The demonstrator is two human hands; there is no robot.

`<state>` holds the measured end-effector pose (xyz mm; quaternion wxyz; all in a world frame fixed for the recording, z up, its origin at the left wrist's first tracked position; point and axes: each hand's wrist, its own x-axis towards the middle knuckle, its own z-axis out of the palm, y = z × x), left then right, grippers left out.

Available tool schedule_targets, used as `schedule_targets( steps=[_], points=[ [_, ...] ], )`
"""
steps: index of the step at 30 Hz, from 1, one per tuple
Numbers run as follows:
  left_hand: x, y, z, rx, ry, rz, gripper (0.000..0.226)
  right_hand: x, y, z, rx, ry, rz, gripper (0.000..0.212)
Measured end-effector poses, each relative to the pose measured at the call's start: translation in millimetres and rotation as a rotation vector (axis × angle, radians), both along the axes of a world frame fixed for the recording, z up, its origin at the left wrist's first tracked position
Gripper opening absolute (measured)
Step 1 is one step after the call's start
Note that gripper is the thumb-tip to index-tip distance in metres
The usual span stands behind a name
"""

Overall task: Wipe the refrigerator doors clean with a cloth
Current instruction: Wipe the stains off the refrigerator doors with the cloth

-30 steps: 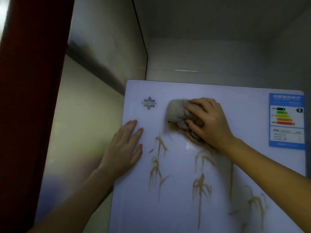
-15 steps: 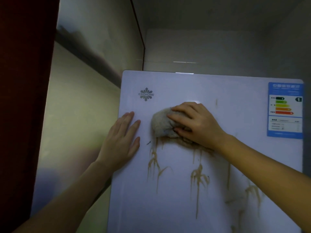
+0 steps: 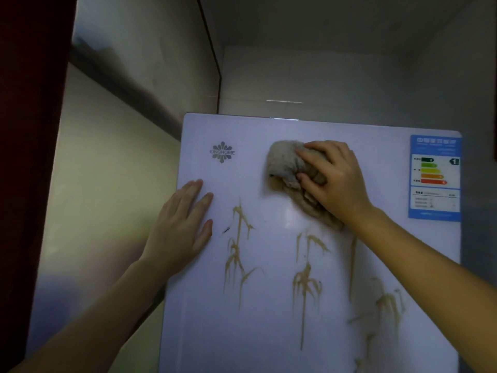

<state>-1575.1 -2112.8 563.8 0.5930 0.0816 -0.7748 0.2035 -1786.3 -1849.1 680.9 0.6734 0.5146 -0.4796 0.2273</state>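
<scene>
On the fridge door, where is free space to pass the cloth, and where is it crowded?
Free: the strip between the logo and the cloth, and along the top edge of the refrigerator door. Crowded: left edge by the left hand, right side by the right hand and energy label.

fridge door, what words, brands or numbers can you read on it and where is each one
"KINGHOME" on the grey flower logo, upper left of the refrigerator door.
"1" in the dark arrow at the right of the energy label, upper right corner of the door.
The blue header line on that label and the small print under the coloured bars are too blurred to read.
Nothing else carries text; the brown marks are only a plant pattern or stains.
</scene>
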Motion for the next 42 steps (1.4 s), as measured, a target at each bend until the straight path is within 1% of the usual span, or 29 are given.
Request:
schedule_targets(
  steps=[2, 3, 7, 8, 10, 12, 14, 16, 19, 21, 22, 25, 26, 28, 31, 32, 33, 35, 39, 40, 42],
  points=[
    [0, 1, 1, 0.008, 0.001, -0.004, 0.055, -3, 5, -5, -0.045, -0.057, 0.022, 0.041],
    [1, 2, 1, 0.011, 0.001, -0.005, 0.055, -4, 7, -11, -0.037, -0.056, 0.020, 0.041],
    [2, 4, 1, 0.029, -0.017, 0.003, 0.056, -10, 19, -27, 0.147, 0.082, -0.048, 0.041],
    [3, 5, 1, 0.033, -0.020, 0.005, 0.057, -12, 24, -25, 0.166, 0.100, -0.066, 0.041],
    [3, 6, 1, 0.044, -0.030, 0.011, 0.057, -17, 32, -19, 0.110, 0.066, -0.076, 0.043],
    [4, 7, 2, 0.055, -0.039, 0.014, 0.058, -22, 40, -15, 0.000, -0.059, -0.033, 0.044],
    [4, 8, 3, 0.056, -0.040, 0.012, 0.058, -23, 43, -21, -0.065, -0.157, 0.017, 0.045],
    [5, 8, 3, 0.059, -0.041, 0.005, 0.058, -24, 45, -35, -0.046, -0.163, 0.019, 0.046],
    [6, 10, 3, 0.053, -0.036, 0.001, 0.058, -29, 52, -50, 0.083, -0.038, -0.045, 0.044],
    [7, 11, 3, 0.055, -0.039, 0.006, 0.058, -32, 60, -48, 0.089, -0.016, -0.063, 0.044],
    [7, 11, 3, 0.060, -0.045, 0.009, 0.058, -34, 64, -47, 0.048, -0.047, -0.049, 0.044],
    [7, 11, 4, 0.080, -0.058, 0.010, 0.060, -37, 71, -50, -0.116, -0.217, 0.044, 0.045],
    [7, 11, 4, 0.084, -0.058, 0.008, 0.060, -36, 71, -55, -0.133, -0.244, 0.057, 0.045],
    [7, 12, 4, 0.083, -0.055, 0.004, 0.060, -34, 70, -71, -0.062, -0.225, 0.037, 0.046],
    [7, 13, 4, 0.085, -0.054, -0.005, 0.061, -33, 73, -96, 0.138, -0.066, -0.062, 0.045],
    [7, 13, 3, 0.088, -0.056, -0.006, 0.061, -34, 76, -97, 0.164, -0.044, -0.081, 0.044],
    [7, 13, 3, 0.089, -0.056, -0.005, 0.062, -34, 78, -95, 0.157, -0.050, -0.090, 0.044],
    [6, 13, 3, 0.090, -0.055, -0.006, 0.062, -33, 80, -85, 0.075, -0.119, -0.074, 0.044],
    [5, 12, 2, 0.089, -0.049, -0.014, 0.062, -31, 76, -66, -0.118, -0.320, 0.060, 0.046],
    [5, 12, 2, 0.085, -0.045, -0.014, 0.062, -30, 74, -65, -0.125, -0.331, 0.074, 0.046],
    [5, 13, 2, 0.082, -0.039, -0.012, 0.061, -26, 70, -70, -0.044, -0.287, 0.055, 0.046]
  ],
)
